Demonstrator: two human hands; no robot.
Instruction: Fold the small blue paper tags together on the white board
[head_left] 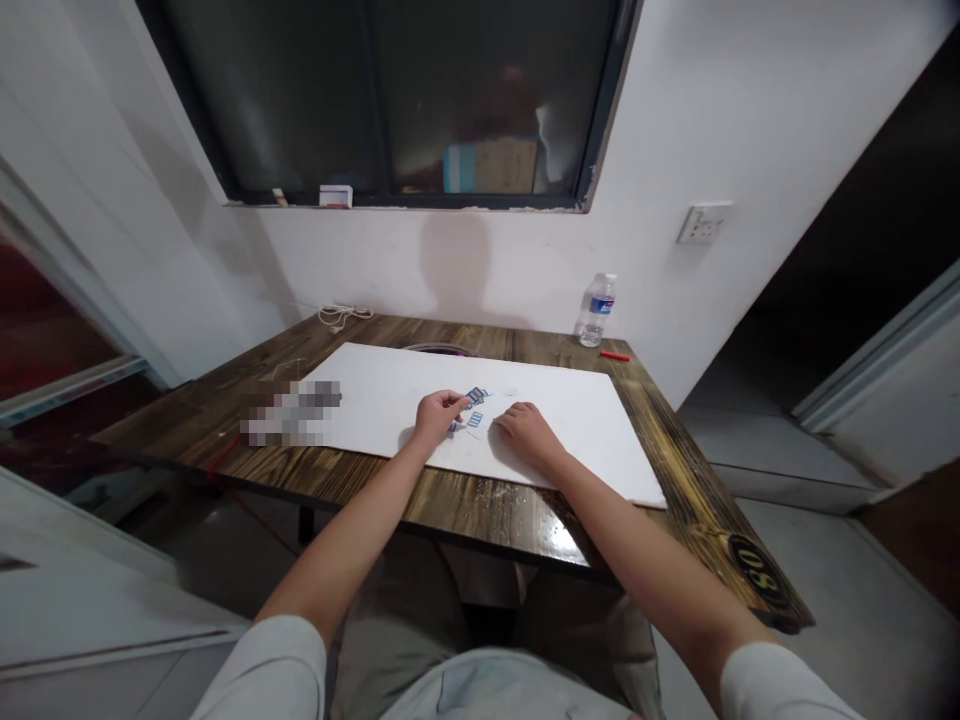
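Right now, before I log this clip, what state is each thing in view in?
Left hand: curled against small blue-printed cards, grip unclear
Right hand: resting on the white sheet, holding nothing visible
Plastic water bottle: standing upright
Red stick: lying flat
White cable: loosely coiled
Window: shut

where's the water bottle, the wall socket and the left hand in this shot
water bottle [597,310], head view, on the plastic body
wall socket [703,224], head view, on the faceplate
left hand [439,416], head view, on the back of the hand
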